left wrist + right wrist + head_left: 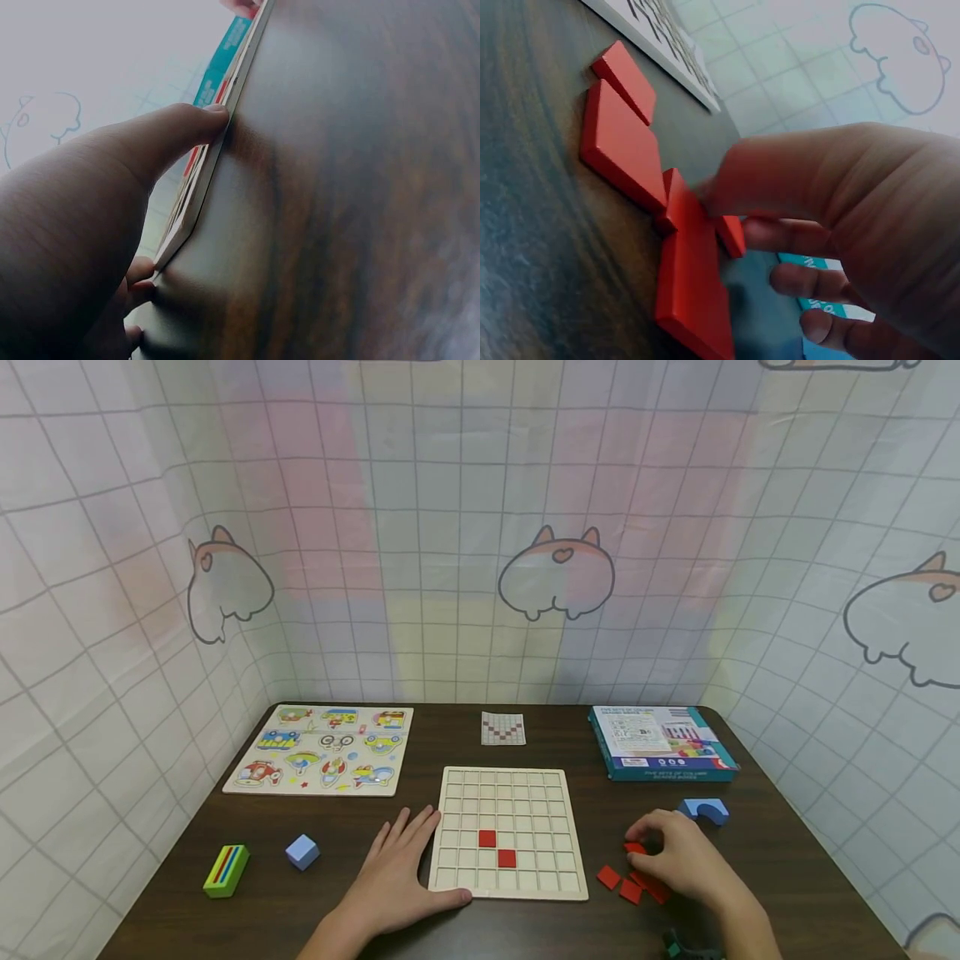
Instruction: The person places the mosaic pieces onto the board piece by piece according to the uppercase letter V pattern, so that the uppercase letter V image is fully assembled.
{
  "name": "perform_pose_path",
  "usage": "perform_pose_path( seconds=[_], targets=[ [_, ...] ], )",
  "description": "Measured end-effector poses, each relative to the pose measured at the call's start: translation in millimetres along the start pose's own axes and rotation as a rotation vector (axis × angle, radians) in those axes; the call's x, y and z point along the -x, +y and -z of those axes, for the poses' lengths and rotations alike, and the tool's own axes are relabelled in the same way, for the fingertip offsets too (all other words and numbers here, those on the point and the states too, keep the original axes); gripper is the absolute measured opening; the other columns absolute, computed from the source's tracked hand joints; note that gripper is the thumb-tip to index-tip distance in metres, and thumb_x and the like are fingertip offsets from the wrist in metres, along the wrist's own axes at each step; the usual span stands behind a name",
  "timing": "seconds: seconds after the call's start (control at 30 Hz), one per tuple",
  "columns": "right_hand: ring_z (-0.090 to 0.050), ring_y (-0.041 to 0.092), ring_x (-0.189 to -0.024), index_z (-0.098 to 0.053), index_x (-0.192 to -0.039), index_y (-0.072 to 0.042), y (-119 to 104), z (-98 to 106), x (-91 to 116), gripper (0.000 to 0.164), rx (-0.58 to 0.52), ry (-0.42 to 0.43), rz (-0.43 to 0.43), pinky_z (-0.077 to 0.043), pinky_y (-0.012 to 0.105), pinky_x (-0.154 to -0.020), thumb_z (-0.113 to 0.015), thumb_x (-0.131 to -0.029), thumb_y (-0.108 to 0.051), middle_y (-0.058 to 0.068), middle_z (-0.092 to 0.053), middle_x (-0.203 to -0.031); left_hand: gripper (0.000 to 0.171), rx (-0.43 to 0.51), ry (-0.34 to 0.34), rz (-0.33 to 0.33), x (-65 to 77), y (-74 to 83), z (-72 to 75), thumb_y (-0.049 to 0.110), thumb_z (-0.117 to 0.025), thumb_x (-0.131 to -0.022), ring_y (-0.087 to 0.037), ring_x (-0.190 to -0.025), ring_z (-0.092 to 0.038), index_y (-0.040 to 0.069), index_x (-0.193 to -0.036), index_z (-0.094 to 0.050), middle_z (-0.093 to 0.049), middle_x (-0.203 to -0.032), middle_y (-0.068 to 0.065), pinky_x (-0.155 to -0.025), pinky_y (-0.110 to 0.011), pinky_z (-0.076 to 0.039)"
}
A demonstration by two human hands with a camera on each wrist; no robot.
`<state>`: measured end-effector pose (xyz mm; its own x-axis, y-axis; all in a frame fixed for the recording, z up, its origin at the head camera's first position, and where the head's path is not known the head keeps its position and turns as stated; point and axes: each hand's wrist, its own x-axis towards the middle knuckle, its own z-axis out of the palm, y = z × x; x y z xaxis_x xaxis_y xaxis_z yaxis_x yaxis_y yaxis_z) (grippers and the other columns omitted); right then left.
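A pale wooden grid board [465, 878] lies on the dark table, with two red square tiles [487, 838] set diagonally in its cells. My left hand [397, 877] rests at the board's lower left corner, fingers spread along its left side. Its thumb [184, 127] touches the near edge. Right of the board, my right hand [686, 856] reaches over a loose cluster of red tiles [622, 142]. Between its thumb and forefinger it pinches one red tile [634, 847]. The other fingers of that hand are loosely bent, and part of the cluster is hidden beneath it.
Behind the board lies a small pattern card [503, 728]. A picture puzzle board [322, 752] is at back left, a teal box [663, 768] at back right. A blue arch block [705, 811], blue cube [302, 852] and striped green block [226, 871] stand around. Fabric walls enclose the table.
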<state>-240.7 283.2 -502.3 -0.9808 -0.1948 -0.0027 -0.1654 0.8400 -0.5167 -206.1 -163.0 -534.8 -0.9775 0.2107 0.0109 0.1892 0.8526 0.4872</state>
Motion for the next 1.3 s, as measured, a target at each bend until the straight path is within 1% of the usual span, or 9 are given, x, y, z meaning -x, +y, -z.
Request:
perform_pose_path(
  seconds=[0.1, 0.27, 0.53, 0.77, 0.83, 0.97, 1.07, 1.2, 1.3],
  targets=[
    [-0.064, 0.018, -0.105, -0.082, -0.104, -0.023, -1.1, -2.8, -1.1, 0.021, -0.011, 0.021, 0.005, -0.06, 0.05, -0.099, -0.094, -0.087, -0.021, -0.004, -0.076, -0.112, 0.132, 0.001, 0.004, -0.006, 0.8, 0.4, 0.5, 0.098, -0.074, -0.072, -0.039, -0.174, -0.018, 0.022, -0.175, -0.039, -0.035, -0.183, -0.002, -0.139, -0.069, -0.015],
    [-0.066, 0.016, -0.104, -0.082, -0.107, -0.021, -6.2, -8.1, -2.5, 0.024, -0.036, 0.055, 0.026, -0.061, 0.048, -0.097, -0.093, -0.087, -0.016, -0.004, -0.075, -0.113, 0.132, -0.003, 0.01, -0.012, 1.8, 1.1, 0.6, 0.097, -0.075, -0.072, -0.039, -0.174, -0.018, 0.022, -0.175, -0.039, -0.036, -0.182, -0.002, -0.139, -0.069, -0.015],
    [-0.07, 0.015, -0.112, -0.083, -0.111, -0.024, -20.3, -15.7, -7.3, 0.025, -0.071, 0.104, 0.131, -0.062, 0.052, -0.106, -0.091, -0.09, -0.012, -0.009, -0.076, -0.116, 0.132, 0.011, 0.011, -0.014, 3.0, 4.0, 2.9, 0.095, -0.077, -0.072, -0.04, -0.174, -0.02, 0.022, -0.174, -0.039, -0.037, -0.182, -0.003, -0.138, -0.07, -0.016],
    [-0.071, 0.012, -0.109, -0.083, -0.111, -0.023, -30.3, -21.2, -11.3, 0.024, -0.082, 0.153, 0.214, -0.065, 0.039, -0.099, -0.09, -0.092, -0.01, -0.013, -0.075, -0.116, 0.132, 0.021, 0.002, -0.009, 3.1, 3.8, 3.0, 0.095, -0.077, -0.072, -0.041, -0.173, -0.02, 0.022, -0.175, -0.039, -0.036, -0.182, -0.004, -0.138, -0.071, -0.016],
    [-0.071, 0.011, -0.107, -0.083, -0.111, -0.022, -33.7, -22.2, -13.4, 0.023, -0.089, 0.155, 0.234, -0.065, 0.037, -0.098, -0.09, -0.092, -0.01, -0.013, -0.076, -0.115, 0.132, 0.019, 0.005, -0.011, 3.1, 3.0, 2.4, 0.095, -0.077, -0.072, -0.041, -0.173, -0.021, 0.022, -0.175, -0.039, -0.037, -0.182, -0.004, -0.138, -0.071, -0.017],
    [-0.07, 0.009, -0.105, -0.083, -0.111, -0.02, -42.9, -25.0, -20.1, 0.022, -0.101, 0.15, 0.275, -0.065, 0.037, -0.097, -0.089, -0.093, -0.01, -0.012, -0.076, -0.115, 0.132, 0.01, 0.013, -0.015, 2.8, 1.1, 0.9, 0.095, -0.077, -0.072, -0.041, -0.173, -0.021, 0.022, -0.175, -0.039, -0.037, -0.182, -0.004, -0.138, -0.07, -0.016],
    [-0.07, 0.01, -0.104, -0.084, -0.112, -0.02, -52.0, -28.8, -25.8, 0.021, -0.122, 0.128, 0.283, -0.065, 0.037, -0.098, -0.089, -0.093, -0.011, -0.012, -0.076, -0.115, 0.132, 0.006, 0.015, -0.013, 2.6, 0.4, 0.7, 0.095, -0.077, -0.072, -0.04, -0.174, -0.02, 0.022, -0.175, -0.039, -0.037, -0.182, -0.004, -0.139, -0.069, -0.015],
    [-0.07, 0.013, -0.103, -0.084, -0.113, -0.02, -67.0, -35.5, -32.0, 0.02, -0.158, 0.088, 0.28, -0.065, 0.034, -0.098, -0.089, -0.094, -0.014, -0.012, -0.076, -0.115, 0.133, 0.003, 0.01, -0.007, 1.8, 0.5, 0.6, 0.097, -0.076, -0.071, -0.04, -0.174, -0.019, 0.022, -0.175, -0.039, -0.037, -0.182, -0.004, -0.139, -0.069, -0.015],
    [-0.071, 0.017, -0.102, -0.084, -0.114, -0.018, -79.2, -40.8, -35.4, 0.02, -0.176, 0.076, 0.314, -0.066, 0.035, -0.096, -0.089, -0.095, -0.015, -0.01, -0.076, -0.113, 0.133, 0.006, 0.006, -0.004, 1.0, 1.2, 0.1, 0.097, -0.075, -0.071, -0.041, -0.174, -0.019, 0.022, -0.174, -0.039, -0.037, -0.182, -0.004, -0.138, -0.07, -0.016]
  ],
)
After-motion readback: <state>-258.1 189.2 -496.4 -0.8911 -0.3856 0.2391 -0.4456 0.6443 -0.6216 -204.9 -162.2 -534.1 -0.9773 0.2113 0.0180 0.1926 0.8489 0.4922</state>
